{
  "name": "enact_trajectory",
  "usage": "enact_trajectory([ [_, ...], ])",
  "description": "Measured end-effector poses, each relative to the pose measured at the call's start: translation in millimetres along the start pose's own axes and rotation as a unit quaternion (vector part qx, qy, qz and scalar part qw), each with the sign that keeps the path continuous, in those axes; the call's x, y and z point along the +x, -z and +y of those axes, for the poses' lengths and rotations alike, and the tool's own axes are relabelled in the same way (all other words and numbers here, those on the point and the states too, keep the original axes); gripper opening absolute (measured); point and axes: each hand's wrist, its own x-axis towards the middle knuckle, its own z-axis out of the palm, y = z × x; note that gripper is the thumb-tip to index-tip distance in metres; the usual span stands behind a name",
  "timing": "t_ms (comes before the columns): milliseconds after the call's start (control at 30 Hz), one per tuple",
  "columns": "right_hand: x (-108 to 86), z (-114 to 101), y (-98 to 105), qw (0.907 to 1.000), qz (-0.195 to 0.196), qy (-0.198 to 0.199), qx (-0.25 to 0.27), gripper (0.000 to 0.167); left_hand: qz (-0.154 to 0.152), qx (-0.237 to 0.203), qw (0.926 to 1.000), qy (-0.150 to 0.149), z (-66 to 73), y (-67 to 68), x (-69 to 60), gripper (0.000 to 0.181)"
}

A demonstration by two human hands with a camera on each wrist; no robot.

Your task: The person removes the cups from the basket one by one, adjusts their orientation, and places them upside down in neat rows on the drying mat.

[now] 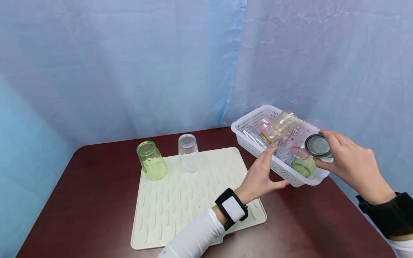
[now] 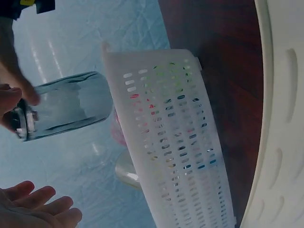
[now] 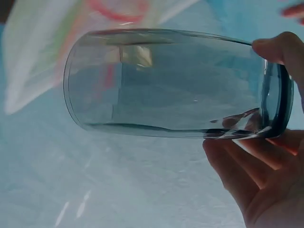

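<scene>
My right hand (image 1: 355,166) grips a smoky blue-grey drinking glass (image 1: 317,145) near its thick base, over the right end of a white perforated basket (image 1: 284,170). The right wrist view shows the tumbler (image 3: 190,90) with thumb and fingers on opposite sides of the base. In the left wrist view its mouth points down toward the basket. Near the basket's front side is my left hand (image 1: 259,177), fingers spread and holding nothing. Inside the basket lie an amber glass (image 1: 282,125), a pink glass (image 1: 300,152), a green glass (image 1: 304,166) and others partly hidden.
A cream ribbed drying mat (image 1: 193,204) lies on the dark reddish table (image 1: 96,200). Upside down toward its back left stand a green glass (image 1: 152,163) and a clear glass (image 1: 188,154). Blue curtains (image 1: 145,71) hang behind the table.
</scene>
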Motion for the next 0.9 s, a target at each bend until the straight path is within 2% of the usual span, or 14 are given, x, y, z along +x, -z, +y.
enact_trajectory([
  [133,7.8,-24.5,9.1,0.9988,0.019,-0.025,0.037,0.094,0.006,-0.051,0.9984,0.025,-4.3,-1.2,5.0,0.099],
  [200,11.8,-35.6,12.1,0.9978,0.022,-0.029,0.056,0.093,0.012,-0.07,0.9973,0.019,-5.0,-1.0,8.1,0.1],
  [400,23.9,-63.4,14.9,0.9955,0.021,-0.005,0.092,0.087,0.028,-0.072,0.997,-0.011,-2.1,-0.1,12.7,0.102],
  [533,28.4,-79.4,12.9,0.993,0.021,0.009,0.116,0.086,0.042,-0.097,0.9944,-0.004,0.2,2.9,9.4,0.106],
  [667,28.4,-92.2,8.1,0.9911,0.017,0.012,0.131,0.084,0.072,-0.121,0.99,0.0,0.8,8.7,3.4,0.106],
  [767,28.8,-97.9,3.5,0.9895,0.012,0.008,0.144,0.085,0.087,-0.127,0.988,-0.002,-1.2,13.2,0.1,0.098],
  [900,31.1,-101.4,-3.1,0.9863,-0.005,-0.003,0.165,0.078,0.09,-0.118,0.9889,-0.003,-7.0,18.1,-2.1,0.088],
])
